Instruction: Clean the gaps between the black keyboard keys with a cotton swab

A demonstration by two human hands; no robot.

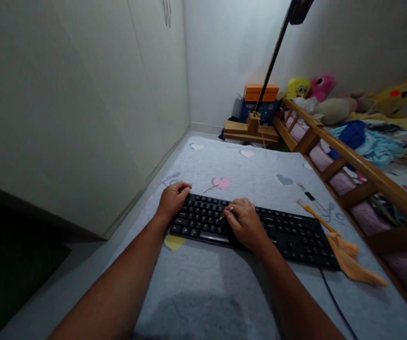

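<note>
A black keyboard (288,231) lies on a grey blanket with heart prints (253,170). My left hand (172,199) grips the keyboard's far left corner, fingers curled over its edge. My right hand (244,222) rests on the middle keys, pinching a thin white stick like a cotton swab (226,213), its tip pointing left onto the keys. Another cotton swab (210,188) lies on the blanket just beyond the keyboard.
A yellow-orange cloth (352,259) lies at the keyboard's right end, with a yellow-handled brush (316,216) and a small tool (309,195) beyond it. A wooden bed rail (352,158) with bedding and plush toys runs along the right. White wardrobe doors (82,104) stand left. The keyboard's cable (334,302) trails toward me.
</note>
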